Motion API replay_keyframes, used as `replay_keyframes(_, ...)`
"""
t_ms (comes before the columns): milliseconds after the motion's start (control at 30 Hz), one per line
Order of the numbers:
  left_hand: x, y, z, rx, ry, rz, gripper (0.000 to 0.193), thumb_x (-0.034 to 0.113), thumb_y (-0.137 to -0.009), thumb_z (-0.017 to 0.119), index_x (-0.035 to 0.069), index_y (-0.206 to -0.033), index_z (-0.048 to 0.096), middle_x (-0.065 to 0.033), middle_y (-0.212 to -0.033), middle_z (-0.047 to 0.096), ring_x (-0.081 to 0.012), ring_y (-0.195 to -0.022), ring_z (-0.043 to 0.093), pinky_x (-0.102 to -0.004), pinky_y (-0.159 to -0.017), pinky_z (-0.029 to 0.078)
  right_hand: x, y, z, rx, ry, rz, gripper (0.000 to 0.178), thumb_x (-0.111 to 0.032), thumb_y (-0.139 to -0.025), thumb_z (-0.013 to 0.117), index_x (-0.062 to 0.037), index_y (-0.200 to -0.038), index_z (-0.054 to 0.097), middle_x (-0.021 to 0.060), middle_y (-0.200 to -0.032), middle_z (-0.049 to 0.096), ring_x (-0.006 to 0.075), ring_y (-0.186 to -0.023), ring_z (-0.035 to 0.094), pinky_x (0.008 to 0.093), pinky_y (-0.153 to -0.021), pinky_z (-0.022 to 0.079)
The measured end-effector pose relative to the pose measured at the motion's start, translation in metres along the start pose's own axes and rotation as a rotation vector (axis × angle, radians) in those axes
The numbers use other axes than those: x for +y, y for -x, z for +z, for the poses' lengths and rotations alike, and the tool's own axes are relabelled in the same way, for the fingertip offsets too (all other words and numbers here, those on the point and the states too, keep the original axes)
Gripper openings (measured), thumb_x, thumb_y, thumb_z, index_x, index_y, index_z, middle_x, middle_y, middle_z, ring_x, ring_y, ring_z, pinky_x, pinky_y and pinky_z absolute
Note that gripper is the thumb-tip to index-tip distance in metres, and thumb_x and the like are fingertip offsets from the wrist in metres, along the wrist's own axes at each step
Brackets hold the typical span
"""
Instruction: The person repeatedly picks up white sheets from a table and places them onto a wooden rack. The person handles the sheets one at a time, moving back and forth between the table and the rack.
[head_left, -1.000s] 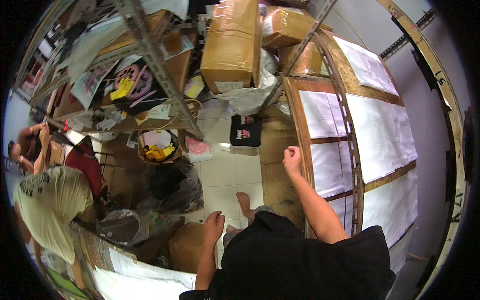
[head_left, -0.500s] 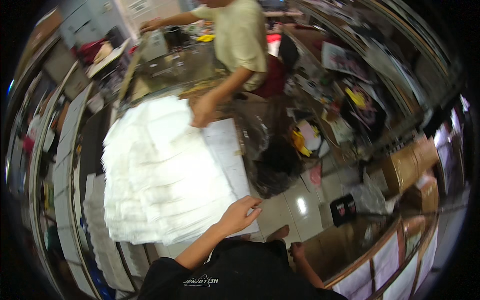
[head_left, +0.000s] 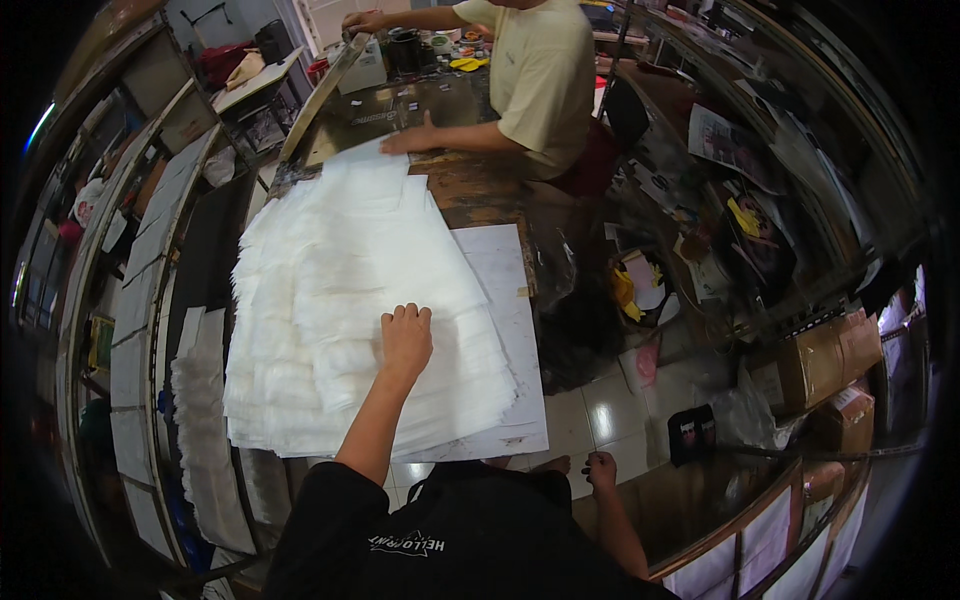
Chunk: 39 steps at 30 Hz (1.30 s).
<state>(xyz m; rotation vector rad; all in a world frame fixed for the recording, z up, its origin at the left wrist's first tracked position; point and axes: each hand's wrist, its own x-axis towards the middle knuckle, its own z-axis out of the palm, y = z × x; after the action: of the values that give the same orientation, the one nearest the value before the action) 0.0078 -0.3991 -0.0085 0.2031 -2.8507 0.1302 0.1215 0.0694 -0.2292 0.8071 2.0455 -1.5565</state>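
Note:
A broad pile of thin white sheets [head_left: 330, 290], overlapping in staggered layers with ragged left edges, lies on the table before me. My left hand [head_left: 406, 345] is over the middle of the pile, knuckles up and fingers curled closed; whatever is under the fingertips is hidden. Down by my right side hangs my right hand [head_left: 601, 470], its fingers curled around something small and dark that I cannot make out. Across the table a co-worker in a pale yellow shirt [head_left: 555, 95] lays one hand [head_left: 408, 140] on the far white sheet and grips a raised wooden frame [head_left: 325, 95] with the other.
A white board [head_left: 510, 350] sticks out beneath the pile's right side. Shelving [head_left: 135, 300] lines the left. To the right are a cluttered rack [head_left: 740, 150], a black plastic bag [head_left: 575, 335], cardboard boxes [head_left: 825, 360] and a low dark-topped table [head_left: 690, 510] behind my right hand.
My left hand has moved forward and left, from the pile's near right corner onto its middle. The co-worker's near hand has drawn back to the far sheet. My view has shifted.

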Motion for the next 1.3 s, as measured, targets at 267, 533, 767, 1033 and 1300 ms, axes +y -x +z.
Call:
replay_keyframes(267,0.036,0.032,-0.018,0.0,0.269,0.227,0.004,0.01,-0.081,0.061,0.009,-0.077,0.06,-0.0063,-0.076,0.058,-0.0242,-0.075,0.058,-0.0403,-0.069,0.042,-0.091,0.077,0.031,-0.198,-0.2,-0.292,0.029,-0.016,-0.095,0.058,-0.0031,-0.121,0.054,0.0083,-0.097,0.062,0.0134,-0.074,0.061,0.0253,-0.06,0.048)
replay_keyframes(533,0.117,0.08,-0.065,0.033,0.629,0.405,0.008,0.009,-0.079,0.063,0.007,-0.087,0.064,-0.0073,-0.076,0.056,-0.0242,-0.071,0.057,-0.0391,-0.065,0.042,-0.241,0.141,0.093,-0.49,-0.008,-0.612,0.036,-0.018,-0.097,0.058,-0.0029,-0.129,0.054,0.0109,-0.102,0.065,0.0111,-0.086,0.063,0.0252,-0.072,0.05)
replay_keyframes(767,0.144,0.106,-0.1,-0.4,1.166,0.557,0.018,0.013,-0.086,0.064,0.004,-0.101,0.067,-0.0107,-0.091,0.065,-0.0286,-0.087,0.063,-0.0395,-0.076,0.049,-0.257,0.139,0.076,-0.262,-0.336,-0.537,0.011,-0.009,-0.096,0.056,-0.0026,-0.105,0.059,0.002,-0.086,0.061,0.009,-0.073,0.059,0.0249,-0.064,0.048)
replay_keyframes(1033,0.173,0.078,-0.019,-1.089,2.777,-0.803,0.048,0.038,-0.1,0.046,0.006,-0.136,0.049,-0.0102,-0.127,0.059,-0.0277,-0.115,0.058,-0.0418,-0.099,0.048,-0.228,0.181,0.009,-0.205,-0.502,-0.527,0.009,0.001,-0.091,0.053,-0.0044,-0.098,0.055,0.0006,-0.082,0.055,0.0078,-0.068,0.053,0.0229,-0.062,0.044)
replay_keyframes(1300,0.171,0.05,-0.011,-1.24,2.968,-0.807,0.046,0.036,-0.101,0.042,0.005,-0.133,0.052,-0.013,-0.127,0.059,-0.029,-0.115,0.058,-0.0445,-0.099,0.049,-0.182,0.196,-0.028,-0.018,-0.269,-0.547,0.01,-0.002,-0.089,0.055,-0.0053,-0.098,0.056,-0.0002,-0.087,0.056,0.0065,-0.072,0.052,0.0219,-0.064,0.044)
